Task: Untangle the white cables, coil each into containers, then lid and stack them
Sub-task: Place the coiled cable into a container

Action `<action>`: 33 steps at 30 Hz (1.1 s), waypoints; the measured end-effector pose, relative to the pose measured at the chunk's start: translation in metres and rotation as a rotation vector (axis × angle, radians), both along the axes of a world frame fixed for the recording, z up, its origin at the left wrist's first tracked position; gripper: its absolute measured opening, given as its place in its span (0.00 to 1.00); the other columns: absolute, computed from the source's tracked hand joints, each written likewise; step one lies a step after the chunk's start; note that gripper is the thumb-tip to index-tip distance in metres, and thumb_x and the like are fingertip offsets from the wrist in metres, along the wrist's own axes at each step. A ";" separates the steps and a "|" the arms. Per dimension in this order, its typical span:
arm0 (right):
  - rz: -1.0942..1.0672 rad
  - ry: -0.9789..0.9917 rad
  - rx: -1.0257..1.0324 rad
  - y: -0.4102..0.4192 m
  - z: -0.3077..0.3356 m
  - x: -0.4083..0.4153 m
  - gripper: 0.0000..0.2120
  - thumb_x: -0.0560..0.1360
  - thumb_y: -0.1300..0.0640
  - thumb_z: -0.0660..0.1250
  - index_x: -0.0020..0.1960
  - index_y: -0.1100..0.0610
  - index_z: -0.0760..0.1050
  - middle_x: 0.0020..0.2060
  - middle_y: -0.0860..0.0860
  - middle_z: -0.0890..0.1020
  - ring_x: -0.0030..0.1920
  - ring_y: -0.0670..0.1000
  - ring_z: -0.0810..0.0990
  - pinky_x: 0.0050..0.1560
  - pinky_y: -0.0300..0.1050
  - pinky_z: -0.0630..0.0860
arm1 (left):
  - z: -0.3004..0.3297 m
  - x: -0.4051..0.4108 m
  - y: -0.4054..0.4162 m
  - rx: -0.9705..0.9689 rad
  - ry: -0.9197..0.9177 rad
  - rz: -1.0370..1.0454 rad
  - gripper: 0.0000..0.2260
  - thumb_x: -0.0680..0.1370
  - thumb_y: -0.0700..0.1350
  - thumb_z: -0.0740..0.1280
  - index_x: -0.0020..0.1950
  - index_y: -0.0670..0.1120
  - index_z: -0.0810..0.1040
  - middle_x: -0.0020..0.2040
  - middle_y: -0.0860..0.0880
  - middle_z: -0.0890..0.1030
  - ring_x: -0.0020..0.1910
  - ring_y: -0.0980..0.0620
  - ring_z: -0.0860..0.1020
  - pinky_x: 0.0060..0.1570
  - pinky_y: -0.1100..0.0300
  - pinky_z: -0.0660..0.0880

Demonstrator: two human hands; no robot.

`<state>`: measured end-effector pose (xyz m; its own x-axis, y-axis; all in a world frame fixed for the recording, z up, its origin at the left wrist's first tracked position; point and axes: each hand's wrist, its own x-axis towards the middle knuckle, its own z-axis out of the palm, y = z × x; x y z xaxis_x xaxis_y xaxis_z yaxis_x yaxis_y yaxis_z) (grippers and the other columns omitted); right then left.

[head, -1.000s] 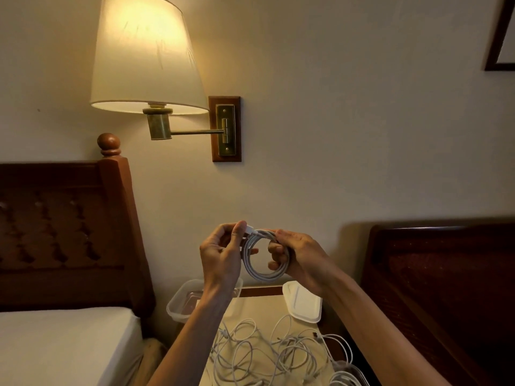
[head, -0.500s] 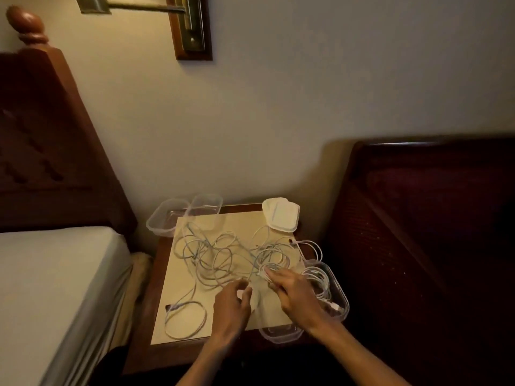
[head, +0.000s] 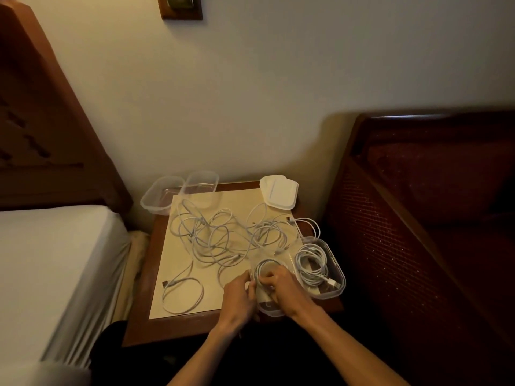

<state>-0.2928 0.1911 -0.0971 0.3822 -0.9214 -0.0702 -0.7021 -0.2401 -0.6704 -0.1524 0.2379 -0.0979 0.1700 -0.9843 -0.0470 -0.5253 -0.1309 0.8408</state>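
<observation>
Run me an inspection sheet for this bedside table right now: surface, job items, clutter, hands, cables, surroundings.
Surface: wooden bedside table with a pale inset top.
Job's things: two empty clear containers at the far left corner; stacked white lids far right; filled container holds one coil; near container is receiving a coiled cable.
Clutter: nothing seen.
Grips: left hand and right hand both hold that coil.
Cables: tangled white cables mid-table; loose loop near left.
Surroundings: bed left, dark headboard right.
</observation>
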 end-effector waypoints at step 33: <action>0.117 0.255 -0.326 -0.014 -0.008 -0.003 0.10 0.79 0.59 0.60 0.55 0.62 0.77 0.73 0.57 0.69 0.65 0.56 0.74 0.62 0.50 0.74 | -0.004 0.003 0.001 0.030 0.104 0.078 0.10 0.81 0.50 0.63 0.57 0.50 0.80 0.52 0.52 0.83 0.35 0.48 0.83 0.36 0.51 0.81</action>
